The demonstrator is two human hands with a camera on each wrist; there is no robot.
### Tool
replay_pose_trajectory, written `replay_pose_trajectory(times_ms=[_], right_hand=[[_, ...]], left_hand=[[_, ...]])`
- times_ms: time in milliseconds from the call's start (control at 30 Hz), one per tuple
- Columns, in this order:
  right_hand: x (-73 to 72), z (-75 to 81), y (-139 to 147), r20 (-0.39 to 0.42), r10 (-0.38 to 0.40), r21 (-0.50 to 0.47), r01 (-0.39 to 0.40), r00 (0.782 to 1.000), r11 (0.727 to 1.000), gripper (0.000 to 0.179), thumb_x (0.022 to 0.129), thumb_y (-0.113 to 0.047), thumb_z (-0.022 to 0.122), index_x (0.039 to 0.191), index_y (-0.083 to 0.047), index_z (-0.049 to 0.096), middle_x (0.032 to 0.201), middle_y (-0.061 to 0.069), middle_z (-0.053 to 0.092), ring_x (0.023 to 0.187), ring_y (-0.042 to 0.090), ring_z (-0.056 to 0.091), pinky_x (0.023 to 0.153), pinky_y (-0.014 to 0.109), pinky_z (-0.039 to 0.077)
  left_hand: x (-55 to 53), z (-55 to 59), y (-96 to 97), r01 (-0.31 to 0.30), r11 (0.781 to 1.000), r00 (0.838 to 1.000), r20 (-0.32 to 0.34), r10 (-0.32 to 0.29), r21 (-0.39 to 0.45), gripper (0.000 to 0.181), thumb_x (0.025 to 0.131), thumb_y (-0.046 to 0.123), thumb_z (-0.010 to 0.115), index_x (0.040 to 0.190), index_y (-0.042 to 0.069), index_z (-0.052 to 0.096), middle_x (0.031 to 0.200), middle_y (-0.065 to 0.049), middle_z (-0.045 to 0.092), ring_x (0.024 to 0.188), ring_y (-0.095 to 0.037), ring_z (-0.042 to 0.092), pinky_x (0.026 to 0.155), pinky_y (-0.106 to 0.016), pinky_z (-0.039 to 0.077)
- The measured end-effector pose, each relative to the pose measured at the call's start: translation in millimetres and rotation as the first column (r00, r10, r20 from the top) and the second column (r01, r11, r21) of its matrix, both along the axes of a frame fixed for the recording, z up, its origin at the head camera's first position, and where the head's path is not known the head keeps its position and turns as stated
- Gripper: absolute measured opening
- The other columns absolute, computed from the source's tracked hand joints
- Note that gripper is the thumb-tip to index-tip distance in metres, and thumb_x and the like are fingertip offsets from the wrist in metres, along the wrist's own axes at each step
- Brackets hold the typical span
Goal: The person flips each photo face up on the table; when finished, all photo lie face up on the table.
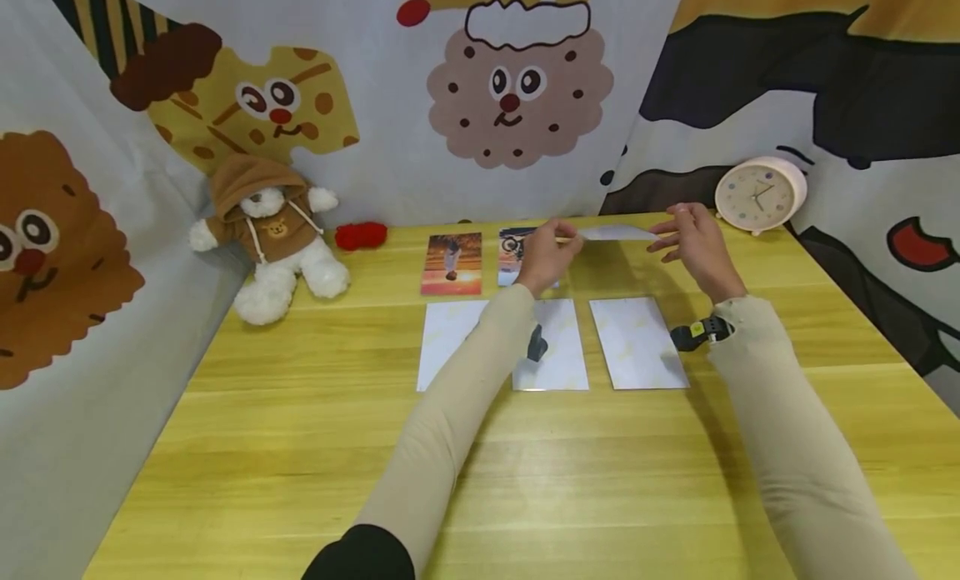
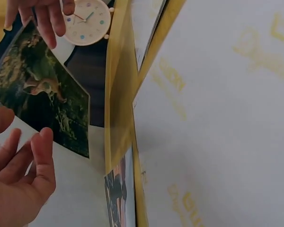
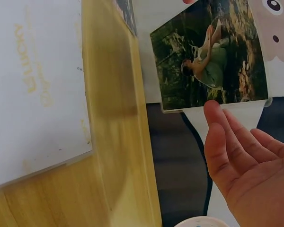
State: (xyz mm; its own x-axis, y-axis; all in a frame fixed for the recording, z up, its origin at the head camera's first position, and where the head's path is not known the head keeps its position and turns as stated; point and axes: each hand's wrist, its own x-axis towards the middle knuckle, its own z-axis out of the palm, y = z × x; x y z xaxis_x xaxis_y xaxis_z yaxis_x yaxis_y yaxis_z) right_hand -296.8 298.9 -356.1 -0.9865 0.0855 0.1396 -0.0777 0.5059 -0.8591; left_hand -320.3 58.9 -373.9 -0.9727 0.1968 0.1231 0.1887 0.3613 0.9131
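A glossy photo [image 1: 617, 232] is held up above the table's far edge between both hands. Its picture, a person in green among dark foliage, shows in the left wrist view [image 2: 52, 87] and right wrist view [image 3: 217, 61]. My left hand [image 1: 550, 251] pinches one edge between thumb and fingers. My right hand [image 1: 701, 251] is at the opposite edge, fingers loosely extended, a fingertip touching the border. Below lie three white-backed cards, left [image 1: 444, 338], middle [image 1: 561, 355] and right [image 1: 639, 344]. Behind them are a sunset photo [image 1: 452, 265] and a motorbike photo [image 1: 512, 245], partly covered by my left hand.
A plush toy [image 1: 277, 226] in a brown hoodie sits at the back left, beside a small red object [image 1: 361, 236]. A round clock [image 1: 760, 194] stands at the back right corner. Patterned cloth [image 1: 390, 172] hangs right behind the wooden table [image 1: 600, 488].
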Motion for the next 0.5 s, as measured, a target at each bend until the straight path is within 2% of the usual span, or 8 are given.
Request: replay_pose_trajectory(times_ms=[200,367,500], right_hand=[[3.1,1.1,-0.9,-0.02,0.0,-0.031,-0.001,1.0,1.0,0.055,0.108,-0.049,0.017,0.141,-0.007,0.033,0.125,0.012,0.062,0.084,0.0,0.069,0.071,0.024,0.056],[4.6,2.0,-3.5,-0.041,0.005,-0.058,-0.007,0.999,0.998,0.046,0.108,-0.049,0.019,0.135,-0.016,0.037,0.117,0.001,0.064,0.084,0.001,0.069,0.07,0.024,0.055],[6.2,1.4,-6.2,-0.081,0.004,-0.096,-0.012,0.997,0.995,0.036,0.108,-0.051,0.022,0.125,-0.024,0.039,0.11,-0.008,0.064,0.084,0.0,0.067,0.069,0.023,0.053]], left_hand=[[0.0,-0.6,-1.5,-0.015,0.999,0.999,-0.051,0.013,-0.037,0.016,0.102,0.029,0.059,0.105,0.014,0.066,0.113,-0.003,0.069,0.1,-0.017,0.068,0.08,-0.029,0.056],[-2.1,-0.8,-0.8,-0.012,0.997,0.996,-0.089,0.006,-0.071,0.022,0.105,0.032,0.053,0.109,0.016,0.067,0.112,-0.002,0.07,0.102,-0.017,0.068,0.082,-0.03,0.056],[-3.1,-0.2,-0.9,-0.03,0.997,0.99,-0.142,0.019,-0.075,0.023,0.106,0.032,0.052,0.112,0.019,0.069,0.116,0.001,0.07,0.112,-0.016,0.065,0.095,-0.031,0.054]])
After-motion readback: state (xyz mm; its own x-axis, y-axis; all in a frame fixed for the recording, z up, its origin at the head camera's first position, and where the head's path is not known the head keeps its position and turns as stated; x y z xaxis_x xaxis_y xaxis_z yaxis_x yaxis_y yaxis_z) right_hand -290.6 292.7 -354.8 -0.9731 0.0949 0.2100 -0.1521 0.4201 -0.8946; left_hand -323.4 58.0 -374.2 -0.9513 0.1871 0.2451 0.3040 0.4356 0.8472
